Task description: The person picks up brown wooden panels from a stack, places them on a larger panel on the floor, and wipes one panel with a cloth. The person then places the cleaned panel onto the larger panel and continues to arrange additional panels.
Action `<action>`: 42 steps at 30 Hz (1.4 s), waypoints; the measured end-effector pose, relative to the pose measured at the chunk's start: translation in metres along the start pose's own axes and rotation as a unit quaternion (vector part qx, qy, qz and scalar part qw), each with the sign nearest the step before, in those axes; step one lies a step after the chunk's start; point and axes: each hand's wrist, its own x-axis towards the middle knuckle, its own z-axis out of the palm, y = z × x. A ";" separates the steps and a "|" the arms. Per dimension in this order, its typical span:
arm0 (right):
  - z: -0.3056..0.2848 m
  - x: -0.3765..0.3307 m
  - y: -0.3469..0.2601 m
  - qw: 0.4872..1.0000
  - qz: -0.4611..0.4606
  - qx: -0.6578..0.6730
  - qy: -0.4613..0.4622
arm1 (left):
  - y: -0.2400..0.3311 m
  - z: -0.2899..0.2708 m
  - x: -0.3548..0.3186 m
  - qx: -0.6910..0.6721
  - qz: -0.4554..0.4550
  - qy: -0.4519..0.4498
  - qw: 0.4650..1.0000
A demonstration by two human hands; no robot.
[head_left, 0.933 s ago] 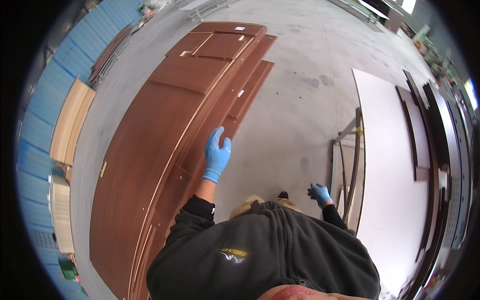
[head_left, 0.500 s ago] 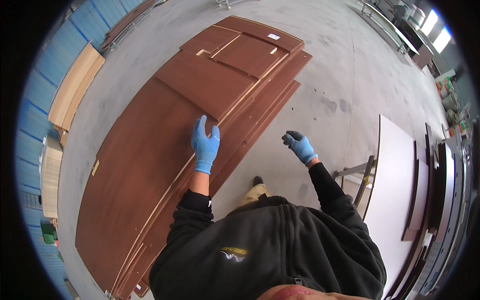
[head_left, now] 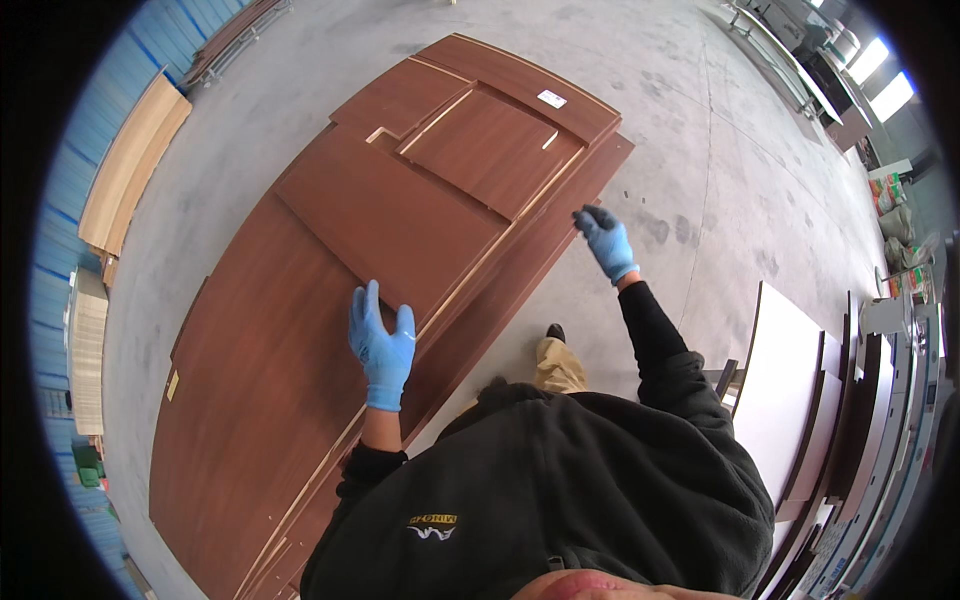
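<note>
A tall stack of reddish-brown wooden panels (head_left: 270, 350) stands in front of me, from lower left to upper middle. On its top lie smaller brown panels: a wide one (head_left: 400, 210), a squarish one (head_left: 490, 150) and a long strip with a white label (head_left: 550, 98). My left hand (head_left: 382, 345), in a blue glove, is open with fingers spread by the near corner of the wide panel; whether it touches is unclear. My right hand (head_left: 606, 240), in a blue glove with dark fingertips, hangs beside the stack's right edge, fingers loosely bent and apart, nothing visible in them.
To the right, white and dark brown boards (head_left: 780, 370) stand in a row. Pale wooden boards (head_left: 135, 165) and another pale stack (head_left: 87, 350) are along the blue wall at left. Grey concrete floor (head_left: 680, 170) surrounds the stack. Bags (head_left: 900, 235) lie at far right.
I have stepped forward along the stack, and the view has shifted. My right hand has moved forward, closer to the stack's right edge. My left hand stays spread over the panels.
</note>
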 end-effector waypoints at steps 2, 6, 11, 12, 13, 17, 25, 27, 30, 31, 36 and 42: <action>-0.008 0.038 -0.002 0.992 -0.013 -0.098 0.082 | -0.001 0.008 0.008 -0.001 -0.018 0.011 1.000; 0.013 0.060 -0.027 0.967 -0.210 -0.140 -0.023 | -0.002 0.028 0.027 -0.013 -0.097 0.035 0.995; 0.074 0.045 -0.075 0.851 -0.401 -0.269 -0.205 | 0.008 0.053 0.045 0.026 -0.172 0.051 0.984; 0.085 0.047 -0.082 0.840 -0.434 -0.265 -0.190 | 0.010 0.056 0.048 0.038 -0.181 0.057 0.981; 0.094 0.047 -0.088 0.828 -0.466 -0.259 -0.174 | 0.011 0.058 0.050 0.046 -0.177 0.067 0.981; 0.123 0.044 -0.098 0.812 -0.397 -0.317 -0.287 | 0.014 0.062 0.053 0.057 -0.233 0.080 0.968; 0.167 0.024 -0.113 0.766 -0.307 -0.480 -0.298 | 0.025 0.070 0.056 0.036 -0.244 0.083 0.966; 0.174 0.018 -0.117 0.765 -0.284 -0.496 -0.297 | 0.026 0.068 0.057 0.014 -0.254 0.082 0.964; 0.182 0.012 -0.119 0.790 -0.237 -0.486 -0.289 | 0.025 0.059 0.056 -0.003 -0.255 0.064 0.965; 0.181 0.014 -0.118 0.802 -0.234 -0.472 -0.281 | 0.025 0.056 0.056 0.008 -0.240 0.054 0.969; 0.148 0.057 -0.100 0.908 -0.246 -0.294 -0.171 | 0.023 0.040 0.065 0.044 -0.157 0.026 0.986; 0.102 0.086 -0.040 0.918 -0.188 -0.328 0.123 | 0.034 0.080 0.149 0.087 0.013 0.011 0.996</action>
